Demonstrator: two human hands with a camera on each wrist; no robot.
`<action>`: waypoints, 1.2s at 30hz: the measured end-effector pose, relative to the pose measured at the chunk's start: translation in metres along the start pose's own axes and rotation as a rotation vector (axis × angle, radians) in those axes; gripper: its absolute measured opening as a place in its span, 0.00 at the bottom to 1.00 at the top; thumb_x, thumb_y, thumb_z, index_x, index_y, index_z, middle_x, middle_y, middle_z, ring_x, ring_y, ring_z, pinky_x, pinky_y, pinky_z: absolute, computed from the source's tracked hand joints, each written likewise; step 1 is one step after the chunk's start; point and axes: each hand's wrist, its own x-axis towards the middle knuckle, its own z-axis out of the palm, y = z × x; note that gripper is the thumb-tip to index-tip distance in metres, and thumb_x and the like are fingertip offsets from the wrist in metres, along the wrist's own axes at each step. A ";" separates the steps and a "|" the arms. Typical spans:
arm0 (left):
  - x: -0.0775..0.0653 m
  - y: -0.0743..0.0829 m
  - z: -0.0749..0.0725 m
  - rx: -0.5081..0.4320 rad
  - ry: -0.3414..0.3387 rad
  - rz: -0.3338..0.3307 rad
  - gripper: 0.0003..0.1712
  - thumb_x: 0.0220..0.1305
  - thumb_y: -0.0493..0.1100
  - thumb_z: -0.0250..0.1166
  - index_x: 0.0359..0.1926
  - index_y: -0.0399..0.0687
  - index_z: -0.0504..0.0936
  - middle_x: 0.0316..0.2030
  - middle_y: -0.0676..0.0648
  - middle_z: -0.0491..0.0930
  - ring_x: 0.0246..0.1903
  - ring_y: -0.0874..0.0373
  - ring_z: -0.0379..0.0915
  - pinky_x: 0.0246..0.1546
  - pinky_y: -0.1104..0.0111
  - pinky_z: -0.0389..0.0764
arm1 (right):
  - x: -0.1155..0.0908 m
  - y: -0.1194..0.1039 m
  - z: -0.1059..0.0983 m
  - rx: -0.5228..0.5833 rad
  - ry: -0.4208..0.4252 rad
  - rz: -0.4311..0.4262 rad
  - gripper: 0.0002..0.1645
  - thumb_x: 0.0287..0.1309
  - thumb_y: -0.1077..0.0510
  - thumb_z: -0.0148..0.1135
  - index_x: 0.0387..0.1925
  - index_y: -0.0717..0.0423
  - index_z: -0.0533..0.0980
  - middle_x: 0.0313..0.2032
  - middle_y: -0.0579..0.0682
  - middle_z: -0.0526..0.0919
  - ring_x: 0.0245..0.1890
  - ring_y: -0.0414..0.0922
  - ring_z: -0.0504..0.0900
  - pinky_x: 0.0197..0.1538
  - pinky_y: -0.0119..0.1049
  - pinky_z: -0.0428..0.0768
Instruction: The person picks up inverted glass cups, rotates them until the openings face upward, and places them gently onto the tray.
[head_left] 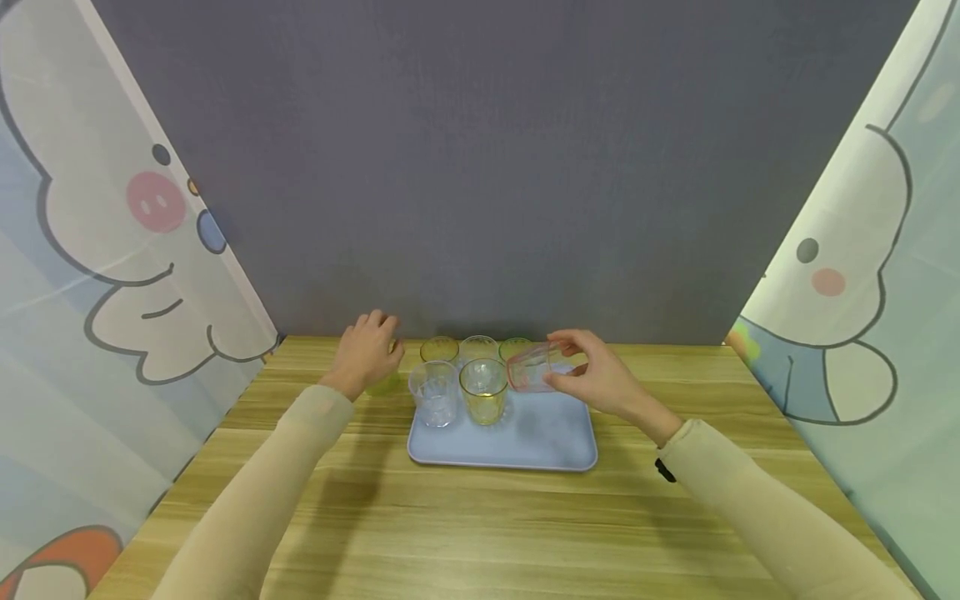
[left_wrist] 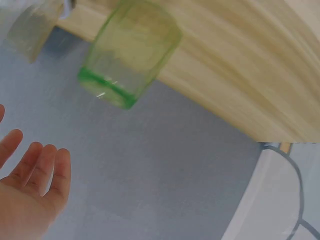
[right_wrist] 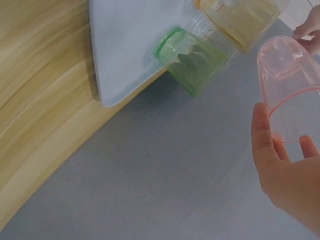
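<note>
My right hand (head_left: 600,379) grips a pink-tinted glass (head_left: 531,368) between thumb and fingers, tipped on its side above the back right part of the light blue tray (head_left: 517,454). In the right wrist view the thumb and fingertips lie at the end of the pink glass by its red line. My left hand (head_left: 366,350) is left of the tray, its fingers loosely bent and holding nothing. A green glass (left_wrist: 131,52) stands on the table close by, apart from that hand in the left wrist view; in the head view the hand partly covers it.
At the front of the tray stand a clear glass (head_left: 437,404) and a yellow-rimmed glass (head_left: 486,404). Behind them are an amber glass (head_left: 439,346), another clear glass (head_left: 478,343) and a green glass (right_wrist: 192,60). A grey panel (head_left: 480,183) rises behind the wooden table (head_left: 480,533); printed curtains hang either side.
</note>
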 end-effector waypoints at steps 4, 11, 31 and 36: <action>-0.003 -0.010 0.013 0.012 -0.026 -0.006 0.23 0.73 0.45 0.55 0.61 0.35 0.76 0.53 0.35 0.75 0.51 0.37 0.71 0.49 0.43 0.76 | 0.000 0.001 -0.001 -0.020 -0.009 0.002 0.36 0.60 0.51 0.71 0.67 0.56 0.71 0.58 0.61 0.73 0.59 0.58 0.72 0.55 0.54 0.79; -0.009 -0.025 0.023 0.014 -0.033 -0.037 0.23 0.72 0.44 0.55 0.60 0.34 0.76 0.53 0.34 0.74 0.51 0.37 0.70 0.49 0.42 0.75 | -0.001 0.004 -0.001 -0.049 -0.024 -0.013 0.36 0.60 0.51 0.71 0.67 0.58 0.71 0.58 0.61 0.74 0.59 0.59 0.72 0.53 0.53 0.80; -0.012 -0.033 0.038 -0.056 -0.119 -0.133 0.29 0.74 0.46 0.54 0.68 0.33 0.71 0.60 0.30 0.69 0.61 0.32 0.63 0.60 0.36 0.68 | -0.003 0.013 0.001 -0.194 -0.004 -0.002 0.37 0.54 0.52 0.72 0.64 0.60 0.73 0.56 0.62 0.76 0.56 0.60 0.74 0.47 0.44 0.82; -0.014 -0.035 0.042 -0.058 -0.135 -0.168 0.30 0.74 0.48 0.54 0.69 0.34 0.70 0.61 0.30 0.68 0.63 0.31 0.62 0.60 0.34 0.68 | -0.003 0.012 0.001 -0.219 0.001 -0.001 0.37 0.54 0.52 0.72 0.64 0.60 0.73 0.57 0.63 0.76 0.56 0.60 0.75 0.48 0.47 0.82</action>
